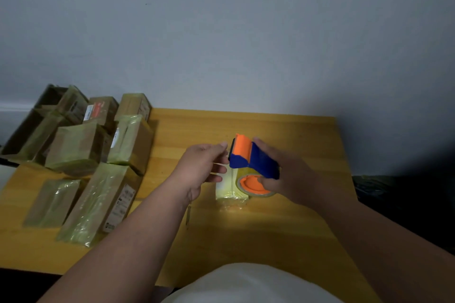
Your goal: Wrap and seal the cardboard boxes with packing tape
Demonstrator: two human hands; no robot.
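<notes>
A small box (227, 189) wrapped in yellowish clear tape stands on the wooden table (283, 224), near its middle. My right hand (293, 174) grips a blue and orange tape dispenser (253, 159) with a clear tape roll (256, 187), held just above and to the right of the box. My left hand (204, 167) hovers at the box's left side with its fingers extended toward the dispenser's front edge. Whether the fingers pinch the tape end is too blurred to tell.
Several tape-wrapped cardboard boxes (103, 194) lie stacked on the table's left part, and more of them (81, 118) pile up at the back left. A grey wall stands behind the table. Something dark (394, 194) lies off the table's right edge.
</notes>
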